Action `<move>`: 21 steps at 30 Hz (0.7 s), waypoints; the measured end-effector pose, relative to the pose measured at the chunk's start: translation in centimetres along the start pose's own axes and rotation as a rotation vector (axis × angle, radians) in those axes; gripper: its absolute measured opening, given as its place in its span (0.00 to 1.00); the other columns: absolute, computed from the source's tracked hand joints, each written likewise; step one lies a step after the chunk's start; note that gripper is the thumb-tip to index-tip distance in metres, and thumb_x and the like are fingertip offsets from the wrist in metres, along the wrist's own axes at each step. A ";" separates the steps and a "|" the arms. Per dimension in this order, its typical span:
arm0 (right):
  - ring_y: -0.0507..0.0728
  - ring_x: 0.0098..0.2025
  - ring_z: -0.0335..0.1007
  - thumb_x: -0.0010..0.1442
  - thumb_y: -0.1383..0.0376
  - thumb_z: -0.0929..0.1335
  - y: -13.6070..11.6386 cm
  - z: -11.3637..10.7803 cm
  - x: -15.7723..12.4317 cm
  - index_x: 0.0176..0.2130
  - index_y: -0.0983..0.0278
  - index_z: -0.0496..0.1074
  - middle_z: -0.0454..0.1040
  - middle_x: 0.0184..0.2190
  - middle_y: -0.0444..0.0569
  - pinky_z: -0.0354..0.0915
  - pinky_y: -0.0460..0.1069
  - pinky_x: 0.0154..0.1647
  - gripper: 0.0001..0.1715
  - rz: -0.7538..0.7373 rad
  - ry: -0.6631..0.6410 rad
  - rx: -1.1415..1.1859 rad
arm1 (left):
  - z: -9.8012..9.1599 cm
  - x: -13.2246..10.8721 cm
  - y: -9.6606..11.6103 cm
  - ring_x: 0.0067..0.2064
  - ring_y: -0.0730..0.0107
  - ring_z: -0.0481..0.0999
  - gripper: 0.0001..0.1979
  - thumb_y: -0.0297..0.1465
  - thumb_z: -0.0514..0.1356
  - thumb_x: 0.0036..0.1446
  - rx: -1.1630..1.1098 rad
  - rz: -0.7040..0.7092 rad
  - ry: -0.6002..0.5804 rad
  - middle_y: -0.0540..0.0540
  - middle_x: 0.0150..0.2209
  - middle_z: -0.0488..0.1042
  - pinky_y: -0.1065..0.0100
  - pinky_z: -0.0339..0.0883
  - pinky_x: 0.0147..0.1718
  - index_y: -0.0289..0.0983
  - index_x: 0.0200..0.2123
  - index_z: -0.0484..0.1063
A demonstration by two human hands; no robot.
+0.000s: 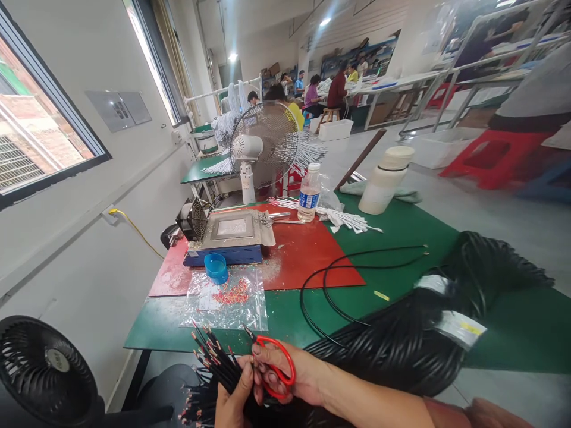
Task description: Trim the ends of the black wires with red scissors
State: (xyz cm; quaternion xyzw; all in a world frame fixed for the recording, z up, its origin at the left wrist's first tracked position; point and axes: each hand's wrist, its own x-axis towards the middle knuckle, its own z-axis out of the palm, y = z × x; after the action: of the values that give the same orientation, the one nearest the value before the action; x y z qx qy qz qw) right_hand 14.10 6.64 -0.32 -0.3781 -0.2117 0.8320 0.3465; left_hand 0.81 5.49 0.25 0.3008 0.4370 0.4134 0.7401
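Observation:
My left hand (234,402) is closed around a bunch of black cables (213,355) whose stripped, reddish-tipped ends fan up and to the left. Just to its right, my right hand (307,375) grips red-handled scissors (282,360), fingers through the loops and the short blades pointing up-left toward the cable ends. Both hands hover at the near edge of the green table (401,226). The cables run on into a thick black bundle (423,333) with white labels, lying across the table to the right.
On a red mat (307,255) stand a grey heating unit (232,235), a small black fan and a blue cup (216,267). Nearby are a plastic bag of red scraps (229,297), a water bottle (308,193), a white desk fan (263,145), a white jar (386,178) and a loose black cable loop (330,285). A black fan (44,368) sits lower left; people work far behind.

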 end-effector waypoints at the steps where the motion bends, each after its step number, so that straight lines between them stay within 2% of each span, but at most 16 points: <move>1: 0.41 0.13 0.52 0.45 0.46 0.71 0.1 0.1 0.0 0.20 0.70 0.65 0.62 0.13 0.40 0.47 0.37 0.11 0.28 -0.004 0.021 -0.004 | -0.1 0.0 -0.1 0.21 0.78 0.65 0.13 0.37 0.61 0.45 -0.020 -0.007 -0.004 0.50 0.14 0.67 0.74 0.57 0.24 0.34 0.18 0.69; 6: 0.42 0.12 0.52 0.47 0.50 0.70 -0.4 0.6 -0.5 0.20 0.70 0.66 0.61 0.12 0.40 0.47 0.38 0.10 0.25 -0.007 0.064 -0.057 | 0.0 -0.1 -0.1 0.21 0.81 0.64 0.11 0.36 0.62 0.44 -0.038 -0.004 0.009 0.50 0.15 0.68 0.77 0.56 0.23 0.34 0.18 0.70; 12: 0.43 0.10 0.51 0.48 0.55 0.67 -0.9 0.7 -0.9 0.19 0.70 0.67 0.61 0.11 0.41 0.43 0.39 0.09 0.21 -0.027 0.066 -0.108 | 0.3 -0.3 -0.1 0.20 0.79 0.64 0.12 0.36 0.62 0.44 -0.006 0.025 0.002 0.50 0.13 0.67 0.75 0.59 0.26 0.34 0.17 0.70; 18: 0.44 0.10 0.50 0.46 0.47 0.69 -0.9 0.3 -1.1 0.18 0.70 0.67 0.58 0.10 0.39 0.44 0.41 0.08 0.28 -0.163 0.033 -0.167 | -0.2 0.0 -0.4 0.19 0.80 0.61 0.12 0.37 0.61 0.45 0.022 0.009 0.040 0.52 0.13 0.65 0.74 0.52 0.22 0.35 0.18 0.69; 21: 0.44 0.11 0.51 0.45 0.46 0.69 -1.2 0.4 -1.1 0.18 0.70 0.66 0.63 0.13 0.42 0.44 0.41 0.09 0.28 -0.214 0.023 -0.215 | -0.5 0.2 -0.6 0.19 0.79 0.62 0.13 0.38 0.60 0.46 0.090 0.029 0.044 0.52 0.12 0.64 0.73 0.53 0.24 0.35 0.18 0.68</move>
State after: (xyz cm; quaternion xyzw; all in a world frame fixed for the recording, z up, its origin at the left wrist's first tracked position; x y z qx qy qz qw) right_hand 14.83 6.60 1.24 -0.3977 -0.3347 0.7585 0.3931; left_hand 0.65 5.38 -0.53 0.3309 0.4669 0.4104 0.7100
